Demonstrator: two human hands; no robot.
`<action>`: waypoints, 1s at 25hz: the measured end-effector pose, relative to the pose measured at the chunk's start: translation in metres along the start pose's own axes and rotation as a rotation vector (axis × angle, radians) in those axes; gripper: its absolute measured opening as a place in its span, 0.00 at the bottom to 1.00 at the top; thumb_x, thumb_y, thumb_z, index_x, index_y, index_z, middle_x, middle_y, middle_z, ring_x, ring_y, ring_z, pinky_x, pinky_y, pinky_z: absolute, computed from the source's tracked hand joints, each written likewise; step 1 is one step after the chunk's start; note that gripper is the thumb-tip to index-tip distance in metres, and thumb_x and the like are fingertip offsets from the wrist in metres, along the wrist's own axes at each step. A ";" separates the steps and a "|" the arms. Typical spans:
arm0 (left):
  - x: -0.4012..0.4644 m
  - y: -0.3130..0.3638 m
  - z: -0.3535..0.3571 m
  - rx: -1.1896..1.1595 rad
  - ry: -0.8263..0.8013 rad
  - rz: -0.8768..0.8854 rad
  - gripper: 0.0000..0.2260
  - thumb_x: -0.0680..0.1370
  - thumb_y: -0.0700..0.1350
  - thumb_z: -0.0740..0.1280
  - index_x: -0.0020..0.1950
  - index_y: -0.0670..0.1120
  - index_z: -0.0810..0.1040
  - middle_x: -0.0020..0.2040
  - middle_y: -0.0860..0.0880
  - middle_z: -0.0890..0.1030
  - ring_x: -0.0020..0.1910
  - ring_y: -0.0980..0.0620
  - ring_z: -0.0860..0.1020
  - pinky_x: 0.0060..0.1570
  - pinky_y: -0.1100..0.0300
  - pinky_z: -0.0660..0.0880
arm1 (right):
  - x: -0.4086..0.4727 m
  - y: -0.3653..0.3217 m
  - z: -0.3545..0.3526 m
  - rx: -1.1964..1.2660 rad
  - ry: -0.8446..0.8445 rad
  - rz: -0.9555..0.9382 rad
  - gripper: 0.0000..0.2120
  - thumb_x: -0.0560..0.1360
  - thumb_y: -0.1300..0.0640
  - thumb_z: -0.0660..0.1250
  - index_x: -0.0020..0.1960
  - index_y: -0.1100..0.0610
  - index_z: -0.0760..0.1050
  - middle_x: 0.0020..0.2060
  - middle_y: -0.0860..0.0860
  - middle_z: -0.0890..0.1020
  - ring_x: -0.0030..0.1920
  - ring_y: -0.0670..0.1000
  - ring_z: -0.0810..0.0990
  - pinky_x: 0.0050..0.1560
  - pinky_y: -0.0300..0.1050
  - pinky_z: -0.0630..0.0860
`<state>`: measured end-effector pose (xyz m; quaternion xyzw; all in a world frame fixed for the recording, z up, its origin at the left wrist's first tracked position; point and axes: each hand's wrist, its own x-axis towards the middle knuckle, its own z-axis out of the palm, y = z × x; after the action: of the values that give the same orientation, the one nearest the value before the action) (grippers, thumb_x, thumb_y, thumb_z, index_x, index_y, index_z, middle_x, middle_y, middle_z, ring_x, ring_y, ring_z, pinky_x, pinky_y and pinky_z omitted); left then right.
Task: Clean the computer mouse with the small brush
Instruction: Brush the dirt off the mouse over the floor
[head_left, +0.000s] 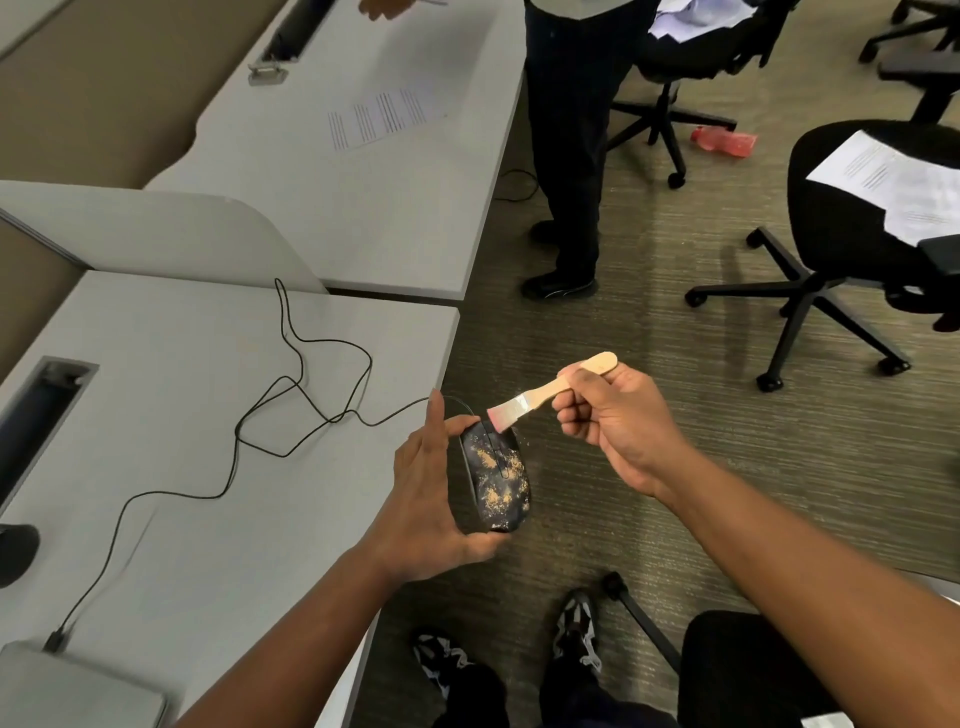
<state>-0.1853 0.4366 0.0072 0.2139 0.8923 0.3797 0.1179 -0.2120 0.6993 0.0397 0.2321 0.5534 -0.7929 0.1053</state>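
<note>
A black computer mouse (497, 477), speckled with tan dust, is held in my left hand (427, 499) just past the desk's right edge, over the carpet. Its black cable (291, 395) loops back across the grey desk (208, 415) to a plug at a laptop's corner. My right hand (608, 415) grips the wooden handle of a small brush (550, 392). The brush's pale bristles touch the front end of the mouse, near the cable exit. A few dust grains hang beside the mouse's right side.
Another person (566, 145) stands by the far desk, where a printed sheet (384, 117) lies. Black office chairs (857, 249) with papers stand on the carpet at right, and a red bottle (724, 140) lies on the floor. A grey laptop (78, 686) sits at bottom left.
</note>
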 end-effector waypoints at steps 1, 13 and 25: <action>0.000 0.001 0.000 -0.007 0.001 -0.004 0.71 0.63 0.65 0.83 0.83 0.67 0.27 0.78 0.69 0.62 0.77 0.51 0.66 0.73 0.51 0.61 | -0.001 0.001 0.000 -0.019 0.004 -0.001 0.06 0.83 0.58 0.68 0.54 0.60 0.81 0.36 0.53 0.86 0.34 0.47 0.83 0.36 0.40 0.81; -0.003 0.014 0.002 0.032 0.049 -0.054 0.71 0.62 0.66 0.84 0.83 0.68 0.29 0.81 0.54 0.68 0.77 0.56 0.63 0.75 0.39 0.62 | -0.019 0.002 -0.007 0.006 -0.016 -0.133 0.05 0.83 0.57 0.68 0.53 0.58 0.82 0.36 0.53 0.86 0.35 0.48 0.82 0.36 0.40 0.80; -0.003 0.034 -0.002 0.234 -0.010 -0.037 0.59 0.63 0.71 0.76 0.84 0.65 0.43 0.81 0.72 0.30 0.83 0.69 0.39 0.80 0.53 0.25 | -0.040 -0.011 -0.003 -0.608 -0.360 -0.605 0.07 0.80 0.54 0.72 0.58 0.48 0.84 0.45 0.41 0.87 0.45 0.45 0.86 0.46 0.41 0.82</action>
<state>-0.1736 0.4555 0.0332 0.2116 0.9337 0.2695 0.1036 -0.1814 0.7028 0.0671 -0.1226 0.7765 -0.6175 0.0270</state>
